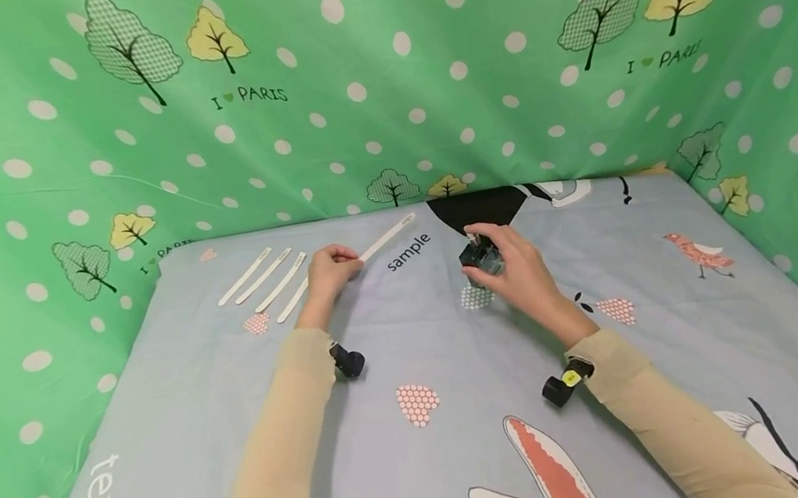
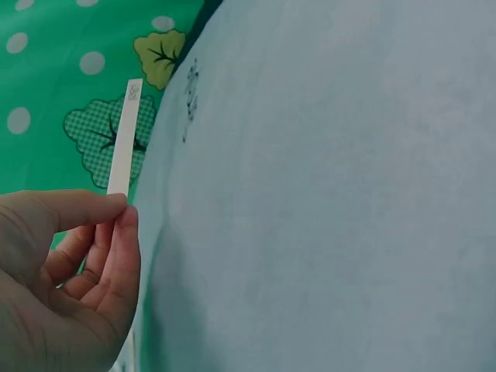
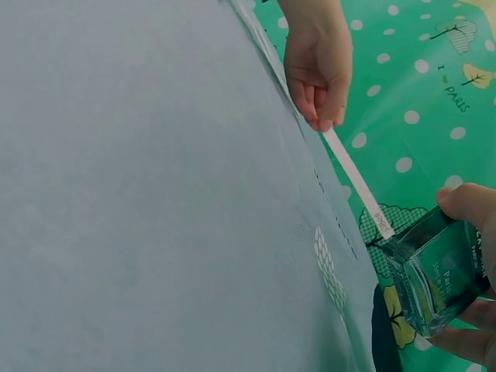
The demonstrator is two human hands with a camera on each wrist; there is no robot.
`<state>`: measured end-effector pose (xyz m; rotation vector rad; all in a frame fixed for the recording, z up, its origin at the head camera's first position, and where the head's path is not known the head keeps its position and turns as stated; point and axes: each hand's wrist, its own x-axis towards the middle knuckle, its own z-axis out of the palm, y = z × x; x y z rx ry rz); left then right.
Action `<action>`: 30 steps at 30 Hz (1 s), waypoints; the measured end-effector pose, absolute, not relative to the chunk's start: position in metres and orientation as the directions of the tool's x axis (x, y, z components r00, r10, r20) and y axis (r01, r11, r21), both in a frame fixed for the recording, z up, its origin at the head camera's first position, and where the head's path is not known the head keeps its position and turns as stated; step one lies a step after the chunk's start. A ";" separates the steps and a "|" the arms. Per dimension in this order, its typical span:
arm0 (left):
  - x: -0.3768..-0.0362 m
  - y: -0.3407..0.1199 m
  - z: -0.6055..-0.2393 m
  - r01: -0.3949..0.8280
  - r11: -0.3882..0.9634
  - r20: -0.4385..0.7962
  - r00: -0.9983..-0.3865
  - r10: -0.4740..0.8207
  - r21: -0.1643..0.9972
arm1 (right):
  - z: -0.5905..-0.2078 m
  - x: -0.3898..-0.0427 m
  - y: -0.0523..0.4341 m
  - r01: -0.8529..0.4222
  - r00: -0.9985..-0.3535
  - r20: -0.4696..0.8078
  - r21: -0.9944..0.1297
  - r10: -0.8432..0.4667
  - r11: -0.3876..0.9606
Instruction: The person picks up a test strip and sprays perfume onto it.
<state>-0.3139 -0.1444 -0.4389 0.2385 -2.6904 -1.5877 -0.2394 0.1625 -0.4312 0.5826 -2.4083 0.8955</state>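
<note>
Currently the left hand (image 1: 327, 273) pinches one end of a white paper strip (image 1: 386, 237) between thumb and forefinger, forearm stretched across the bedsheet (image 1: 412, 348). Right hand (image 1: 515, 267) curls around a small glass bottle (image 1: 479, 255), just right of the strip's far tip. Right wrist view alone shows the bottle's clear, square body and printed label. Four spare strips (image 1: 262, 277) lie left of the left hand.

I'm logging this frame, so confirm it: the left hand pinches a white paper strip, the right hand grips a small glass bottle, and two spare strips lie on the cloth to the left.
One detail is wrong: four spare strips lie on the cloth, as the head view shows. The left hand does pinch a white paper strip, and the right hand grips the small glass bottle.
</note>
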 end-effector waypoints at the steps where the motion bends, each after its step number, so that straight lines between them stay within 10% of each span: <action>1: -0.313 -0.145 -0.437 -0.123 0.477 -0.071 -0.990 -0.126 0.870 | -0.431 -0.239 0.162 -0.545 -0.782 0.585 -0.473 -0.215 0.693; 30: -0.270 -0.158 -0.399 -0.058 0.492 -0.076 -0.997 0.017 0.868 | -0.427 -0.240 0.154 -0.528 -0.785 0.581 -0.448 -0.213 0.722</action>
